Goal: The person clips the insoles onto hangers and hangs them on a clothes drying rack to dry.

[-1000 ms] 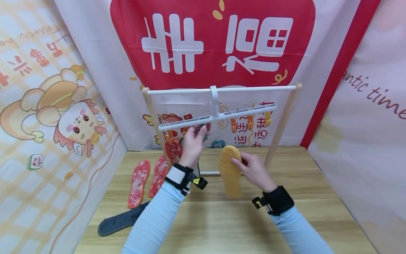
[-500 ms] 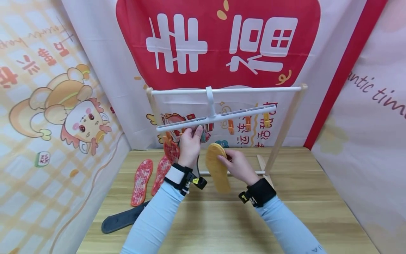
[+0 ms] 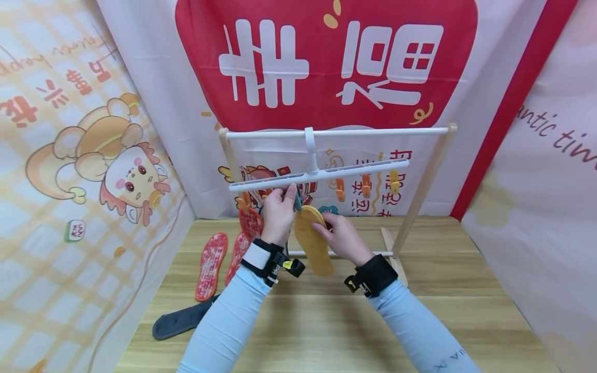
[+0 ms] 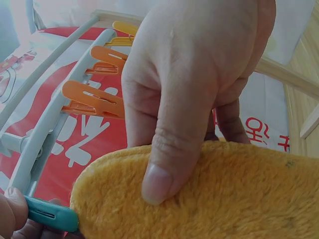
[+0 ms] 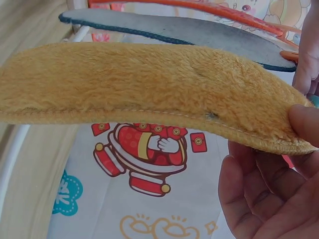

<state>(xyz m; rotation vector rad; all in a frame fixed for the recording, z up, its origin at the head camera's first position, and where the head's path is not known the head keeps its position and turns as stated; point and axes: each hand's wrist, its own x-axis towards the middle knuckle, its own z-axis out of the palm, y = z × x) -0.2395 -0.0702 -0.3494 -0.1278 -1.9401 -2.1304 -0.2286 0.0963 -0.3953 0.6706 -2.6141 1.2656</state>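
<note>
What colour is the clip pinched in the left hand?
The clip is teal green; it shows best in the left wrist view.

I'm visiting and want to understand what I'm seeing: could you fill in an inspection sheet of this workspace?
Surface: wood-grain table
Job's things: yellow insole, its tip at a teal clip; white hanger on a rack, with hung red insole and hung grey insole; two red insoles and dark insole on the table
Clutter: nothing seen
Hands: left hand pinches the teal clip; right hand holds the yellow insole
Cables: nothing seen
Surroundings: printed cloths
</note>
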